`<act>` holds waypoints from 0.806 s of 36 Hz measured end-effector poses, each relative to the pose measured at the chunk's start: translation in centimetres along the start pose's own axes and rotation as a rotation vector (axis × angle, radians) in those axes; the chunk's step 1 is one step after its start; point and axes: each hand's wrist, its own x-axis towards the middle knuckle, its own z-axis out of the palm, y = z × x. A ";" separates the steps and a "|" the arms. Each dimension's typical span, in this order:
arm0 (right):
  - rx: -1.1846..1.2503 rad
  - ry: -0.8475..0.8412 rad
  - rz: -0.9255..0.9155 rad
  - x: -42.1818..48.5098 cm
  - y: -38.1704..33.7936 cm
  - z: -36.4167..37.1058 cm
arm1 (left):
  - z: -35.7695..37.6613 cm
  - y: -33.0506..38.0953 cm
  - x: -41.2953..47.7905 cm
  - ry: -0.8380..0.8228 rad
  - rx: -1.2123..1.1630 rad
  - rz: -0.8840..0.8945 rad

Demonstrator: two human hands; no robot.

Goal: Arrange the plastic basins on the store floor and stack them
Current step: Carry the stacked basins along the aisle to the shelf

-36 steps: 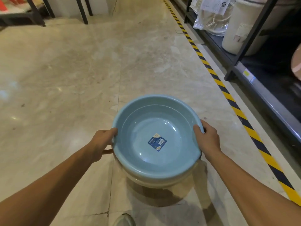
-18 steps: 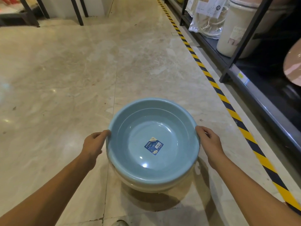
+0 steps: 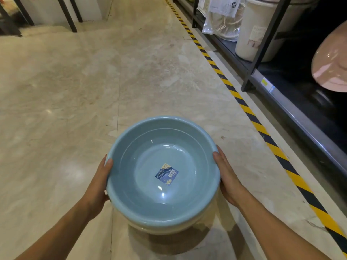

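The blue sticker (image 3: 166,174) stuck to the bottom inside my blue basin (image 3: 131,194) reads "MODERN" along one edge; its smaller print and barcode are too fine for me to make out. On the shelf, a dark round tag (image 3: 233,4) on the bagged goods (image 3: 221,17) shows "20". The writing on the white bucket (image 3: 251,34) is illegible.

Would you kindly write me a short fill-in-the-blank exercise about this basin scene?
1. The top basin is coloured ____.
2. Its rim is held by ____ hands, the left hand and right hand.
3. The sticker lies ____ the basin.
4. The striped tape is black and ____.

Answers: blue; two; inside; yellow
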 end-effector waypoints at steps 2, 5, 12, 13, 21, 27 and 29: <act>-0.007 0.000 -0.030 -0.3 -0.4 0.5 | 0.6 0.2 -0.1 -0.026 -0.012 0.044; 0.003 0.008 -0.046 -0.7 -1.0 1.1 | 0.9 -0.1 0.1 -0.015 -0.068 0.065; 0.086 0.052 -0.029 -0.5 -0.8 1.4 | 1.1 -0.3 0.5 0.012 -0.136 0.002; 0.093 0.051 -0.025 -0.6 -0.8 1.4 | 1.1 -0.3 0.5 0.014 -0.140 -0.001; 0.170 0.104 0.019 -0.7 -1.0 1.6 | 1.3 0.5 0.6 0.022 -0.181 -0.028; 0.240 0.148 -0.021 -2.0 -2.8 0.6 | 2.3 3.0 1.2 -0.007 -0.118 0.034; 0.233 0.137 -0.065 -3.0 -3.9 -0.2 | 3.0 4.4 1.2 -0.054 -0.092 0.070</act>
